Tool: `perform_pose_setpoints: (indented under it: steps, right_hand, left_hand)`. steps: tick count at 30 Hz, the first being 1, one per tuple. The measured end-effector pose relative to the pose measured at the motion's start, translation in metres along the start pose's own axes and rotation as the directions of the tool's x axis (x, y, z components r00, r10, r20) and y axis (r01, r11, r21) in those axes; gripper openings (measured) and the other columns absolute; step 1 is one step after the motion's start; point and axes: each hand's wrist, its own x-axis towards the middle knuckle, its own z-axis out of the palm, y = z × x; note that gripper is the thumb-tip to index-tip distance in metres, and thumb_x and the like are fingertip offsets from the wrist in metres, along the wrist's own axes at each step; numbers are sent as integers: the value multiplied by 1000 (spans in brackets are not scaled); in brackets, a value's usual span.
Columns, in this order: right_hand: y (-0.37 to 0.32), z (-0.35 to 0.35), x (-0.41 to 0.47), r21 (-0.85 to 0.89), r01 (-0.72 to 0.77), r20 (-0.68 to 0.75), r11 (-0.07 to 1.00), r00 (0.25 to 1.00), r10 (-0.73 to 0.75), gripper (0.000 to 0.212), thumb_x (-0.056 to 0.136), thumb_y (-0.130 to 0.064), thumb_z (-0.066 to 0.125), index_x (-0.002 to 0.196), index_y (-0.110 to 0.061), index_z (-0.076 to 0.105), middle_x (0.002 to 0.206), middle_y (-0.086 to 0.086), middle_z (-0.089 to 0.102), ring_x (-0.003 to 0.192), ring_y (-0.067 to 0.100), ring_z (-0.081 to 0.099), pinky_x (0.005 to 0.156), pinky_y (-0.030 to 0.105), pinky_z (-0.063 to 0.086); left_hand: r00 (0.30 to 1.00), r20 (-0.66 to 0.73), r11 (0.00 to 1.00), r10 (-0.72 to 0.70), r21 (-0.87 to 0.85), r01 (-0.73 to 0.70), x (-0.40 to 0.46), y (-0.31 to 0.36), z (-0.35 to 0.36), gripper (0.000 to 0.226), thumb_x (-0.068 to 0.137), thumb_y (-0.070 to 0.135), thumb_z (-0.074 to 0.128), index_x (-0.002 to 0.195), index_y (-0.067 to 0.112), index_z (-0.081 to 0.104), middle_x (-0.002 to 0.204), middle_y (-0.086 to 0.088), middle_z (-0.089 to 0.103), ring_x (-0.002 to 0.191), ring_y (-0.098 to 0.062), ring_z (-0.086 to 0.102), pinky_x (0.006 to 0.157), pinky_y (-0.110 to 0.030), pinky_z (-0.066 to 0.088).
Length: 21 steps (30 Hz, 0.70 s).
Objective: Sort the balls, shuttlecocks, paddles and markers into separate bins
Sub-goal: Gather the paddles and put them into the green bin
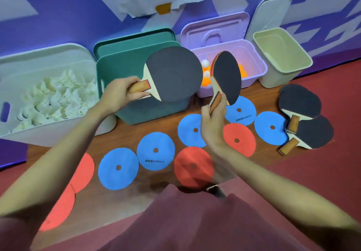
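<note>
Wooden floor [121, 133] with four bins [136, 112], flat disc markers [155, 151], two paddles [304, 118].

Four bins [148, 102] stand in a row, and four paddles [175, 75] show: one in each hand, two lying at the right. Flat disc markers [156, 151] number ten: six blue, four red. The shuttlecocks [54, 98] and balls [205, 63] are too heaped or hidden to count.

Lighting: even indoor light, moderately bright, bluish cast on the wall [58, 16]. Shadows: soft, beneath the forearms, falling on the floor [312, 172]. Glare: none strong. Sharpness: centre fairly clear; near foreground blurred. Distortion: wide-angle bending at the edges.
</note>
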Motion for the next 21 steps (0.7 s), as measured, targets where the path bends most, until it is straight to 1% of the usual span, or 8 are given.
perform_pose_setpoints:
  steps: [2, 4, 7, 10, 11, 14, 18, 21]
  right_hand:
    - [-6, 10, 3, -16, 75, -15, 997, 997, -75, 66, 77, -20, 37, 141, -6, 28, 109, 10, 46, 93, 16, 38, 80, 17, 33]
    - [-17, 22, 10, -30, 118, 35, 993, 993, -117, 63, 78, -17, 37, 139, -2, 31, 109, 13, 48, 95, 20, 40, 81, 20, 33]
    - [-22, 39, 19, -48, 146, 87, 988, 986, -142, 64, 79, -17, 38, 142, -7, 28, 110, 13, 48, 95, 17, 37, 84, 24, 33]
    - [-24, 54, 23, -104, 155, 105, 982, 984, -144, 67, 81, -19, 38, 146, -12, 23, 123, 16, 46, 100, 17, 35, 83, 21, 29]
    - [-23, 58, 26, -115, 162, 107, 980, 983, -149, 66, 81, -18, 38, 145, -13, 23, 126, 15, 45, 102, 18, 35, 82, 20, 28]
    - [-21, 65, 28, -179, 210, 130, 961, 973, -188, 65, 81, -17, 37, 145, -15, 24, 122, 12, 46, 101, 22, 38, 81, 22, 31]
    - [-17, 73, 33, -269, 242, 177, 932, 964, -199, 63, 88, -18, 38, 148, -10, 22, 132, 17, 42, 111, 20, 35, 88, 18, 28]
    - [-20, 81, 39, -311, 258, 235, 915, 953, -189, 65, 87, -25, 33, 149, -13, 19, 129, 19, 42, 109, 26, 36, 93, 29, 32]
  left_hand:
    - [999, 12, 997, -44, 57, 43, 28, -23, -20, 29, 79, 42, 72, 85, 17, 60, 71, -4, 56, 66, -26, 49, 62, -35, 38]
    - [994, 76, 990, -73, 129, 63, 49, -42, -26, 31, 79, 42, 72, 87, 14, 62, 75, -7, 60, 70, -29, 52, 64, -36, 39]
    - [969, 195, 972, -150, 206, 109, 76, -72, -22, 32, 80, 41, 72, 80, 12, 59, 74, -9, 59, 70, -30, 52, 61, -33, 34]
    - [934, 292, 961, -207, 241, 137, 93, -94, -9, 35, 80, 42, 71, 70, 16, 51, 69, -9, 54, 66, -30, 49, 59, -33, 32]
    - [924, 316, 959, -215, 245, 140, 97, -99, -3, 36, 80, 42, 71, 69, 16, 50, 69, -9, 54, 66, -30, 48, 59, -32, 32]
    - [899, 376, 964, -224, 218, 148, 110, -110, 14, 35, 80, 40, 72, 70, 14, 51, 69, -8, 53, 65, -28, 47, 60, -31, 32]
    - [878, 427, 972, -217, 177, 154, 123, -117, 32, 35, 80, 40, 73, 66, 21, 47, 65, -5, 50, 65, -26, 46, 59, -31, 32]
    - [863, 452, 973, -227, 149, 178, 129, -122, 41, 31, 80, 39, 72, 73, 17, 52, 67, -4, 51, 66, -26, 46, 56, -32, 31]
